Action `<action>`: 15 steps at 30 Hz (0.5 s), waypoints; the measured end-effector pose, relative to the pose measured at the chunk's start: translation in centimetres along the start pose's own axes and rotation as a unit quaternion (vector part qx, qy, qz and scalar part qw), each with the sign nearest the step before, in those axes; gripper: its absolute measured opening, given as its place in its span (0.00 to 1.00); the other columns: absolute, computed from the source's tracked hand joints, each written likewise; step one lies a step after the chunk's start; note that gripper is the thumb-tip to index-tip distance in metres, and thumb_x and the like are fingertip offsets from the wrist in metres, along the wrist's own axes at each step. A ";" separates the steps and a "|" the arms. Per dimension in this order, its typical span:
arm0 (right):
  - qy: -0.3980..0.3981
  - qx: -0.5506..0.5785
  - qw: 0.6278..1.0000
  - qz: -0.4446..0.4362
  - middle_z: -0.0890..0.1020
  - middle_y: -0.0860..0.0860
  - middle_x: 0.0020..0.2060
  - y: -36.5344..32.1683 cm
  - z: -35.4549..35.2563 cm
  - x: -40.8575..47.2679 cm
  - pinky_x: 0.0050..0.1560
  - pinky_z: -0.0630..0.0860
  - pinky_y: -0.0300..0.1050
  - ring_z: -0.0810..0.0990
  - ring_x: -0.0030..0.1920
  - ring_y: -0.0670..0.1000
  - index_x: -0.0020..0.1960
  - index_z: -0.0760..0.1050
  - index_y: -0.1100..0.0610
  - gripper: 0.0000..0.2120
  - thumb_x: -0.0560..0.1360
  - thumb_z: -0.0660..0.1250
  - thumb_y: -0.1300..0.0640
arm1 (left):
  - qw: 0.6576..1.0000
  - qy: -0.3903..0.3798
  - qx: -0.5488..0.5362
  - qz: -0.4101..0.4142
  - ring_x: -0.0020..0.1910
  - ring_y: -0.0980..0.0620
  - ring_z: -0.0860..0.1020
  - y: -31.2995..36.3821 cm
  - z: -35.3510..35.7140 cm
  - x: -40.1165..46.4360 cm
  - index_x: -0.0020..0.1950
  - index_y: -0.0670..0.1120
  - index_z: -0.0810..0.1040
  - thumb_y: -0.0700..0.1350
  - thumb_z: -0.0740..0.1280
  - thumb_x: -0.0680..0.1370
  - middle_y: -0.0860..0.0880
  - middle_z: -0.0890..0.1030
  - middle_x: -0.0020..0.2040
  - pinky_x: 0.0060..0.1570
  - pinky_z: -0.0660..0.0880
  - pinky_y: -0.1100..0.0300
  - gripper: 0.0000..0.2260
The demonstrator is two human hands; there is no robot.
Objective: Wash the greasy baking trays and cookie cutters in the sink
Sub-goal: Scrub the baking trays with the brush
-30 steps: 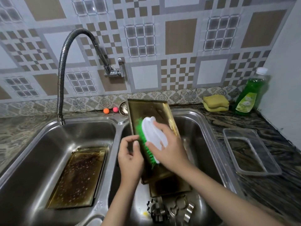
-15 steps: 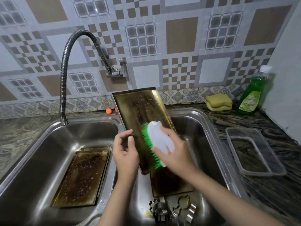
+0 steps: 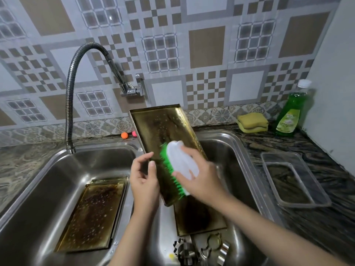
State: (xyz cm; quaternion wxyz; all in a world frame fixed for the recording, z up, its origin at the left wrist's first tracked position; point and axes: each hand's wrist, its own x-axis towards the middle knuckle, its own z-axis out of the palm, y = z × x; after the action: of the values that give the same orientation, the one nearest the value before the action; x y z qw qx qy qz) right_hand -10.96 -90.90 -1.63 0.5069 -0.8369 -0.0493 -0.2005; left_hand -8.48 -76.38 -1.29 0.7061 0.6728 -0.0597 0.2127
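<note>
A greasy gold baking tray (image 3: 165, 131) is held tilted over the right sink basin, gripped at its left edge, its far end raised above the grip. Dark burnt residue is seen down its middle. A second soiled tray (image 3: 199, 219) lies flat just below the grip. Stacked trays (image 3: 92, 215) rest in the left basin. Metal cookie cutters (image 3: 199, 250), partly blurred, are clustered nearest the viewer.
</note>
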 end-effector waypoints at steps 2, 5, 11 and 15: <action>-0.019 -0.006 0.999 -0.044 0.82 0.50 0.53 -1.4 0.9 -0.2 0.41 0.73 0.33 0.79 0.43 0.47 0.67 0.70 0.47 0.30 0.67 0.74 0.49 | 1.000 -0.008 -0.007 -0.012 0.47 0.62 0.77 0.1 0.3 -0.5 0.52 0.50 0.75 0.34 0.62 0.78 0.53 0.79 0.49 0.50 0.72 0.67 0.11; 0.017 -0.021 0.998 -0.049 0.82 0.51 0.54 -2.3 0.3 3.1 0.46 0.77 0.41 0.81 0.49 0.52 0.67 0.70 0.48 0.29 0.68 0.74 0.49 | 1.000 -0.028 -0.008 -0.013 0.50 0.60 0.77 0.0 0.2 -1.5 0.53 0.50 0.75 0.34 0.62 0.78 0.51 0.79 0.50 0.52 0.73 0.66 0.12; -0.006 0.009 1.000 -0.029 0.80 0.49 0.58 -2.3 1.7 2.8 0.54 0.76 0.43 0.79 0.56 0.51 0.68 0.69 0.46 0.30 0.68 0.73 0.49 | 1.000 0.000 0.007 0.004 0.50 0.64 0.76 0.4 -0.4 -1.0 0.53 0.52 0.75 0.37 0.62 0.75 0.52 0.78 0.52 0.53 0.72 0.70 0.11; -0.052 0.010 0.998 -0.030 0.81 0.48 0.56 0.0 1.1 -0.4 0.48 0.75 0.37 0.80 0.52 0.46 0.67 0.70 0.44 0.31 0.66 0.75 0.49 | 0.999 0.050 0.022 -0.002 0.48 0.62 0.75 0.0 -2.5 0.5 0.52 0.55 0.76 0.39 0.62 0.75 0.55 0.78 0.50 0.54 0.71 0.64 0.12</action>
State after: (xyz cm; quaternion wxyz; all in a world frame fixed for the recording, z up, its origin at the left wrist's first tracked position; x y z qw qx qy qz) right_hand -11.00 -89.92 -2.26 0.5054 -0.8394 -0.1027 -0.1716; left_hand -8.56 -73.83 -1.32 0.6934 0.6771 -0.0185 0.2460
